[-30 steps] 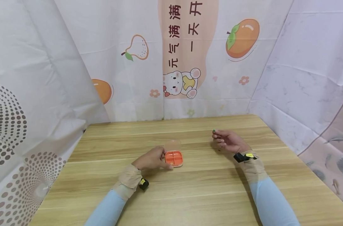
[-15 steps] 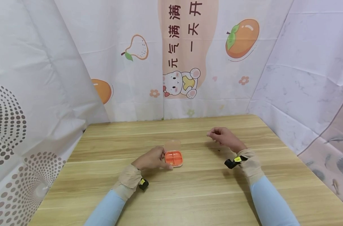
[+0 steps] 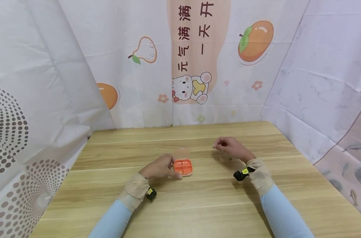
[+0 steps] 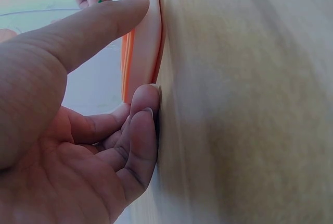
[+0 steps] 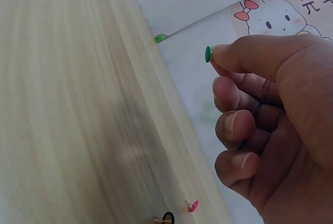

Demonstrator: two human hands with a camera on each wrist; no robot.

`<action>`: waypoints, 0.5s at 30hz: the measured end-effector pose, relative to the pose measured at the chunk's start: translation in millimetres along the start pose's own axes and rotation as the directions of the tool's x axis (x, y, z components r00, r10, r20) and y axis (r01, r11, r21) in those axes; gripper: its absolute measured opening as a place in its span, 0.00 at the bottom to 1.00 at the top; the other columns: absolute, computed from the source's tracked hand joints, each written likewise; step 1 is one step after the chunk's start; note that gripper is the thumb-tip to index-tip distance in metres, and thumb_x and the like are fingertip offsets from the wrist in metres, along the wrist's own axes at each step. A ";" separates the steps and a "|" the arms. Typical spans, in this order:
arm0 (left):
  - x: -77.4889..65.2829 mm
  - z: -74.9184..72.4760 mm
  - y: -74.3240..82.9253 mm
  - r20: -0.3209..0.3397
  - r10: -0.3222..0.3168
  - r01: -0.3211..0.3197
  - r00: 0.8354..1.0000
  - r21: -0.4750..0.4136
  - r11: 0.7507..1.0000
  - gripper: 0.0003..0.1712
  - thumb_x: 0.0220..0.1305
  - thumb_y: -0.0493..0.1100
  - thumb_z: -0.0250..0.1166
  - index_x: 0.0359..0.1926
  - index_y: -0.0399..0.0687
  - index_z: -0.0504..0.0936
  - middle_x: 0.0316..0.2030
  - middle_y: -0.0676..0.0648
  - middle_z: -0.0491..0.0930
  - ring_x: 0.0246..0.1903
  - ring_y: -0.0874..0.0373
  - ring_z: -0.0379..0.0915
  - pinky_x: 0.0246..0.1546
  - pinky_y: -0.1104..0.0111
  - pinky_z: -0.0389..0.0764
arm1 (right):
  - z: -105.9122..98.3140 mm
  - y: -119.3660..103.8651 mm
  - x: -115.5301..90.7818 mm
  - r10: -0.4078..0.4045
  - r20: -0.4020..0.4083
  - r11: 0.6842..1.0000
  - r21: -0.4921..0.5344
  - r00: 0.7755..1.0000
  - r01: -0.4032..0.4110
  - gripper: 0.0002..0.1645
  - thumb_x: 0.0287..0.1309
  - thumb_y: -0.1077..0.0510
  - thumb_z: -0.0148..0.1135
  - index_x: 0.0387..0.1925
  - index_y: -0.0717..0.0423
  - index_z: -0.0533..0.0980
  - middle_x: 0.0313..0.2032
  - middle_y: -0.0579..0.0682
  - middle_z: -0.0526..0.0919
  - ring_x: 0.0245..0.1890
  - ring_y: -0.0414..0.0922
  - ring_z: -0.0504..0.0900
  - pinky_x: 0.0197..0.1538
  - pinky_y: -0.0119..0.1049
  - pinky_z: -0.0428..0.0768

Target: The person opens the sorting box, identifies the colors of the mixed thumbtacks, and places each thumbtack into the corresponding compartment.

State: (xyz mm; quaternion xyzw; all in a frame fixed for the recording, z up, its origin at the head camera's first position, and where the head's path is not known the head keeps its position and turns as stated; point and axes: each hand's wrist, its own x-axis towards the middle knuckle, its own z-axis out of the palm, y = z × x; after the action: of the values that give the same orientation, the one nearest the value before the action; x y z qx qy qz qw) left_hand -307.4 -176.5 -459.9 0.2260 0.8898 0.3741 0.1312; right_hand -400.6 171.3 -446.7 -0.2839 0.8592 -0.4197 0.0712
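A small orange pill box (image 3: 182,167) with several compartments lies on the table, its clear lid (image 3: 181,152) swung open to the back. My left hand (image 3: 159,168) holds the box by its left side, thumb at the front edge and fingers at the back corner. In the left wrist view the thumb (image 4: 104,23) lies along the box's side (image 4: 141,52). Off to the right, my right hand (image 3: 231,147) is raised above the table. It pinches a green thumbtack (image 5: 208,54) between thumb and forefinger, the other fingers curled. The head view hides this tack.
A black thumbtack (image 5: 167,218) and a pink thumbtack (image 5: 193,206) lie on the table under the right hand. The wooden table (image 3: 198,205) ends at a printed curtain (image 3: 139,82) behind, with more curtain at both sides.
My right hand has moved left toward the pill box and turned over, so its back now faces up. The green thumbtack went out of the head view. The left hand has stayed still.
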 end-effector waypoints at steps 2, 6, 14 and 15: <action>-0.4 0.0 0.1 -0.003 -0.002 0.002 1.000 0.005 1.000 0.31 0.46 0.55 0.78 0.42 0.41 0.73 0.34 0.44 0.75 0.29 0.58 0.66 0.27 0.70 0.70 | 1.7 -1.3 0.4 -0.022 0.001 1.000 -0.019 1.000 0.022 0.18 0.67 0.47 0.58 0.43 0.58 0.80 0.36 0.61 0.81 0.32 0.51 0.75 0.34 0.39 0.74; -0.6 0.2 1.0 -0.009 0.000 0.001 1.000 0.018 1.000 0.32 0.46 0.55 0.77 0.42 0.40 0.73 0.33 0.44 0.74 0.29 0.58 0.66 0.27 0.70 0.70 | 4.3 -2.9 1.3 -0.046 0.010 0.998 -0.034 0.999 0.046 0.16 0.67 0.47 0.59 0.42 0.57 0.80 0.34 0.60 0.80 0.29 0.46 0.73 0.31 0.35 0.72; -1.1 -0.4 4.6 -0.005 -0.017 0.017 1.000 0.035 0.999 0.32 0.47 0.56 0.77 0.41 0.39 0.72 0.33 0.45 0.73 0.30 0.58 0.65 0.27 0.70 0.70 | 9.8 -6.2 4.0 -0.066 0.023 0.995 -0.069 0.998 0.067 0.15 0.66 0.47 0.60 0.39 0.55 0.80 0.31 0.57 0.80 0.27 0.44 0.72 0.29 0.34 0.71; -1.6 -0.7 4.9 -0.005 -0.020 0.020 1.000 0.032 0.999 0.32 0.47 0.55 0.77 0.41 0.39 0.73 0.33 0.44 0.73 0.29 0.58 0.66 0.27 0.70 0.70 | 10.5 -7.1 4.9 -0.070 0.026 0.995 -0.075 0.997 0.072 0.15 0.66 0.47 0.60 0.39 0.54 0.80 0.31 0.56 0.80 0.28 0.44 0.72 0.29 0.34 0.71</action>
State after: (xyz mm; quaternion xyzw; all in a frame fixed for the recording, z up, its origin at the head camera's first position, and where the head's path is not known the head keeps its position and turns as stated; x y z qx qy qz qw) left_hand -304.8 -174.6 -455.7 0.2184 0.8983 0.3589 0.1291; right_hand -397.8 158.0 -447.5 -0.3216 0.8629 -0.3859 0.0554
